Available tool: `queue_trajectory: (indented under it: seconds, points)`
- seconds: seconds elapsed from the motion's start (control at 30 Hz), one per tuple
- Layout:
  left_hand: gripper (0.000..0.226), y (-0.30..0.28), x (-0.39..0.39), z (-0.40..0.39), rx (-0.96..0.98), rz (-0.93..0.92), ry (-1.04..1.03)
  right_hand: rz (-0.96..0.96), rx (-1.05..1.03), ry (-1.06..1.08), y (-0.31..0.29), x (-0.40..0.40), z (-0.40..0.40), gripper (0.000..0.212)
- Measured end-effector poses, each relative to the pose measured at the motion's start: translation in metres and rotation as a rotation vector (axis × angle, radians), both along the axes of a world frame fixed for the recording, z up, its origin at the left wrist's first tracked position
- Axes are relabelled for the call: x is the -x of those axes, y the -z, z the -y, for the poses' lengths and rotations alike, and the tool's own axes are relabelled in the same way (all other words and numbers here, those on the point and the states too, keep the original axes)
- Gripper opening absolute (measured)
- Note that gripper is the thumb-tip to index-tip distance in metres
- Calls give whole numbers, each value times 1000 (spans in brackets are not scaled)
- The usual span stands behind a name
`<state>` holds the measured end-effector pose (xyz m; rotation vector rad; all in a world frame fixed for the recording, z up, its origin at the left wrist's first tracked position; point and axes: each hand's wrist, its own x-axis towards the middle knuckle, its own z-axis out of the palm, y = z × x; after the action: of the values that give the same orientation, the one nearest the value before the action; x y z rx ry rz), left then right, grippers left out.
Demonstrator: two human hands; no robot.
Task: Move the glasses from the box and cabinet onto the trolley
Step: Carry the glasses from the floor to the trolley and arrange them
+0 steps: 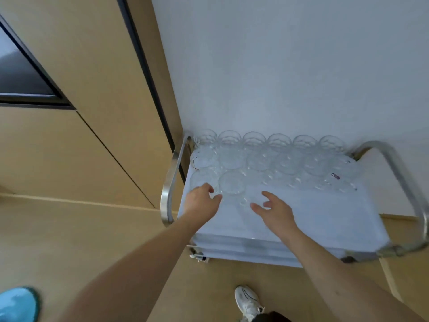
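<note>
Your left hand [202, 203] has its grip loosely curled beside the near-left glass [204, 180], apparently touching it; whether it pinches is unclear. Your right hand [276, 210] is spread, holding nothing. The glasses [267, 156] stand packed, rims touching, along the far half of the trolley [301, 219]. Risk: a nudge at the near row knocks neighbours together, or pushes the end glass toward the left rail [171, 177].

Clear cut-pattern glasses [267, 156] stood upright in tight rows at the far side of the trolley [313, 217], approx. three rows deep. Trolley top was white w/ steel side handles; near half bare.
</note>
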<state>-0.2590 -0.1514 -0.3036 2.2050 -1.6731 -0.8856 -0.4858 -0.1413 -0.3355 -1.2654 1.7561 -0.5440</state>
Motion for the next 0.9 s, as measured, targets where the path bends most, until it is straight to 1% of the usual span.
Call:
queue_trajectory:
  seconds: [0.1,0.23,0.33,0.43,0.57,0.7,0.8,0.9]
  points:
    - [46,-25,1,-5,113,37,170,-82,87,24,-29,0,-14,70]
    - [52,-49,18,-17,171,80,377,-165,144,73,-52,5,-51,75]
    - [54,-64,42,-26,233,132,520,-280,180,86,-63,18,-82,78]
    - [54,-79,74,-38,294,145,638,-357,191,137,-77,43,-106,79]
    - [55,-95,122,-50,358,177,787,-402,231,216,-94,82,-135,80]
    - [57,-107,180,-57,426,242,930,-398,240,300,-107,132,-160,80]
    - [59,-113,234,-65,473,280,1031,-405,251,333,-112,178,-181,77]
    - [60,-117,295,-78,483,269,1099,-447,236,390,-114,231,-203,76]
